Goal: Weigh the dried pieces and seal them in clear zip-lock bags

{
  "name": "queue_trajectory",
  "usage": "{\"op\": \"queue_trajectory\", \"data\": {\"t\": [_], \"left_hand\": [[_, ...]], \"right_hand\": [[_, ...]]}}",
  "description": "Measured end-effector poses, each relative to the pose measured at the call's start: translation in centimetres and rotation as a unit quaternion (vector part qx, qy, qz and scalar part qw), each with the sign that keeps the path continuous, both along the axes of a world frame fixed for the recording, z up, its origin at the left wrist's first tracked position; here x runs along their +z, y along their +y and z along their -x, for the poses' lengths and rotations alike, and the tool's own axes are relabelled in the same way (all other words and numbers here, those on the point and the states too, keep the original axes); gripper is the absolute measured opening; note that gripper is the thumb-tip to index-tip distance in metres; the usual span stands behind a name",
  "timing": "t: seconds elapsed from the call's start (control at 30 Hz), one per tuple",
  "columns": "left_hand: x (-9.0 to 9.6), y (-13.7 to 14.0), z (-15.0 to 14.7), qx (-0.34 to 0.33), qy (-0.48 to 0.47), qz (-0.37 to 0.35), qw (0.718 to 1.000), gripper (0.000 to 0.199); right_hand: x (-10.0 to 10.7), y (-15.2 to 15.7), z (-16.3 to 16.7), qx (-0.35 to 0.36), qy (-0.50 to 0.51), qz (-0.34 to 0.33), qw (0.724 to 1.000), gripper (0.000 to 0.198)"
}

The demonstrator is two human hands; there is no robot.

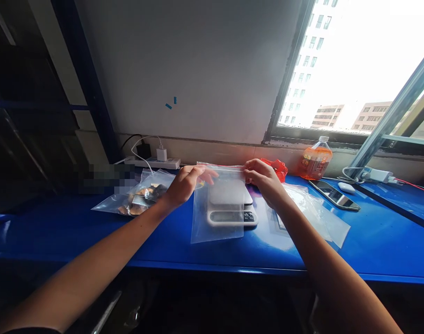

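Forearms (pixel 104 260) angled inward, left hand (pixel 186 183) and right hand (pixel 264 178) pinch a clear bag (pixel 218 204) by its top edge

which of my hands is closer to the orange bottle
Right. Your right hand grips the clear bag, left of the bottle; your left hand, at the bag's opposite top corner, is farther left.

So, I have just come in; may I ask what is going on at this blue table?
A person has a clear bag by its top edge, in front of a kitchen scale. The right hand pinches the top right corner; the left hand is at the top left, its exact grip hard to tell. To the left lies a filled bag, and more flat bags lie to the right, near a phone.
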State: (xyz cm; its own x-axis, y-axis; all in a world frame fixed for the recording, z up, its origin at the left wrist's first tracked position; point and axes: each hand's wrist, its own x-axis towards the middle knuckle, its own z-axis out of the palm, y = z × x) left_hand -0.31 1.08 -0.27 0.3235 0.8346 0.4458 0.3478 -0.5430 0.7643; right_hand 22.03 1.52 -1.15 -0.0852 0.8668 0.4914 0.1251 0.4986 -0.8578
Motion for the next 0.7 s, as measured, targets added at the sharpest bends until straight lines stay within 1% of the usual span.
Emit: {"op": "queue_trajectory", "data": {"t": [0.07,0.1,0.17,0.2,0.27,0.33,0.43,0.53,0.6,0.7], "left_hand": [[0.1,0.0,0.2,0.016,0.001,-0.005,1.0,0.048],[0.1,-0.1,0.1,0.019,0.01,-0.008,1.0,0.048],[-0.1,-0.3,-0.2,0.012,0.039,-0.016,0.999,0.047],[-0.3,-0.4,-0.4,0.002,0.05,-0.021,0.999,0.047],[-0.9,-0.6,-1.0,-0.022,0.066,-0.03,0.997,0.045],[-1.4,-0.7,-1.5,-0.038,0.076,-0.037,0.996,0.044],[-1.9,-0.9,-2.1,-0.022,0.103,-0.051,0.993,0.043],[-2.0,-1.1,-2.3,0.01,0.133,-0.059,0.989,0.044],[-1.9,-1.2,-2.4,0.004,0.134,-0.056,0.989,0.04],[-1.8,-1.3,-2.5,-0.011,0.127,-0.045,0.991,0.034]], "right_hand": [[-0.1,0.2,-0.2,-0.062,-0.025,-0.046,0.997,0.019],[-0.2,0.2,-0.2,-0.1,-0.05,-0.079,0.991,0.025],[-0.4,0.1,-0.1,-0.164,-0.109,-0.154,0.968,0.031],[-0.5,-0.1,0.1,-0.184,-0.135,-0.191,0.955,0.033],[-0.7,-0.7,0.9,-0.19,-0.177,-0.249,0.933,0.035],[-1.1,-1.5,2.0,-0.167,-0.217,-0.281,0.92,0.038],[-1.9,-2.6,3.8,-0.114,-0.267,-0.294,0.911,0.039],[-2.5,-2.9,4.7,-0.079,-0.285,-0.279,0.914,0.037],[-2.7,-2.7,4.8,-0.086,-0.286,-0.263,0.917,0.038],[-3.0,-2.2,4.7,-0.115,-0.281,-0.251,0.919,0.04]]}}
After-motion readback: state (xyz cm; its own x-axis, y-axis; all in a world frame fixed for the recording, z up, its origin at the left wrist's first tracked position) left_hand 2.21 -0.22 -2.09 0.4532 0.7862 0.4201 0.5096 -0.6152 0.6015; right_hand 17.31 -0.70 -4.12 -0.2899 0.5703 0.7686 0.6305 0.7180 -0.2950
